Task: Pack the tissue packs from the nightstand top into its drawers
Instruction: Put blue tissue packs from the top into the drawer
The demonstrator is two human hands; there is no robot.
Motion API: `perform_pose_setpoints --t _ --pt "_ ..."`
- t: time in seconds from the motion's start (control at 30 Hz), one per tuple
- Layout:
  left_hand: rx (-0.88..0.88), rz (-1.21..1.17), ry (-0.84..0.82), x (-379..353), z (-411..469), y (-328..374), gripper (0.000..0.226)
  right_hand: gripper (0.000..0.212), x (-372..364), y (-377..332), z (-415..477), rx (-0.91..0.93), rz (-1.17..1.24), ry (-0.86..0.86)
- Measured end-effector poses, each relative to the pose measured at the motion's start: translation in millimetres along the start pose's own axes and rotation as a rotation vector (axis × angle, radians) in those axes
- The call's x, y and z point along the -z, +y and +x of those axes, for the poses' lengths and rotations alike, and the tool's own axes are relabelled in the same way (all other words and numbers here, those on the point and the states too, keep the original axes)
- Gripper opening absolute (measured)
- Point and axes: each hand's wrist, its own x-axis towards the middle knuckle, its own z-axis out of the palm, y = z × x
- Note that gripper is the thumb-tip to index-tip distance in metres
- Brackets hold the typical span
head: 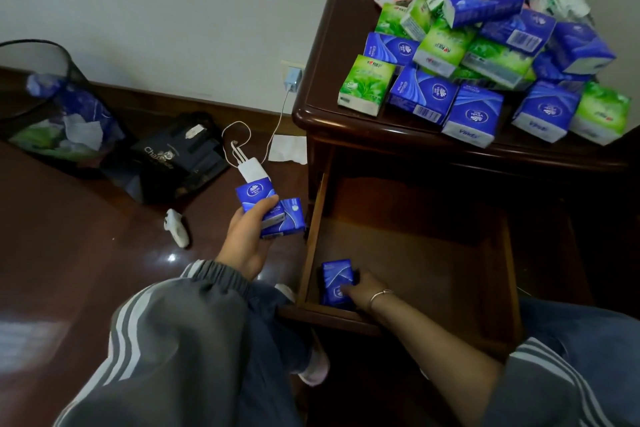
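The right hand [363, 288] reaches into the open drawer [415, 246] of the nightstand [332, 55], its fingers closed on a blue tissue pack [336, 282] that stands in the near-left corner, long axis running away from the person along the drawer's left wall. The left hand [247, 236], outside the drawer and just left of that wall, grips two more blue packs [266, 210] and is judged next to feed the drawer. The mixed blue and green pile [485, 73] lies on the nightstand top, well apart from both hands.
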Motion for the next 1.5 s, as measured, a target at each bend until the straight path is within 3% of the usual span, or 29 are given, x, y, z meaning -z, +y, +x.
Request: perform_pose_setpoints --t 0.1,0.3,0.47,0.53,0.63,0.7,0.8,0.9,1.03,1.23,1.4,1.5 --pt "0.005 0.026 0.004 0.5 0.1 -1.2 0.041 0.046 -0.2 -8.1 -1.4 -0.06 -0.036 -0.078" --pt "0.003 0.024 -0.007 3.8 2.7 -2.5 0.046 0.029 -0.1 -16.4 -11.3 -0.047 0.008 0.027" --pt "0.02 0.037 -0.07 -0.9 0.5 -2.3 0.045 0.025 1.8 -30.5 -26.9 0.045 -0.005 -0.231" --pt "0.033 0.051 -0.127 -4.4 -2.9 -1.6 0.043 0.015 7.6 -32.7 -29.8 0.019 0.026 -0.265" --pt "0.049 0.081 -0.209 -9.2 -10.0 -2.5 0.033 0.021 20.3 -34.4 -32.4 0.032 0.126 -0.08" --pt "0.068 0.069 -0.247 -12.9 -15.5 -5.3 0.023 0.034 34.2 -38.9 -39.6 0.11 0.339 0.045" --pt "0.087 0.022 -0.332 -20.7 -26.9 -10.1 0.012 0.021 52.4 -47.7 -60.9 0.26 0.554 -0.059" --pt "0.114 0.084 -0.458 -29.0 -41.9 -14.7 0.021 0.005 58.4 -48.6 -76.8 0.34 0.532 -0.023" --pt "0.161 0.304 -0.554 -37.2 -61.8 -20.7 0.039 0.021 76.7 -45.4 -92.6 0.384 0.635 0.086" --pt "0.203 0.676 -0.763 -46.9 -91.4 -19.0 0.046 0.022 118.9 -28.2 -113.3 0.511 0.462 -0.01" --pt "0.172 0.734 -0.867 -60.6 -108.7 -22.6 0.042 0.022 142.2 -19.6 -126.4 0.584 0.27 -0.064" --pt "0.188 0.753 -0.918 -66.4 -110.9 -23.6 0.036 0.032 145.5 -18.6 -131.8 0.558 0.179 -0.102"
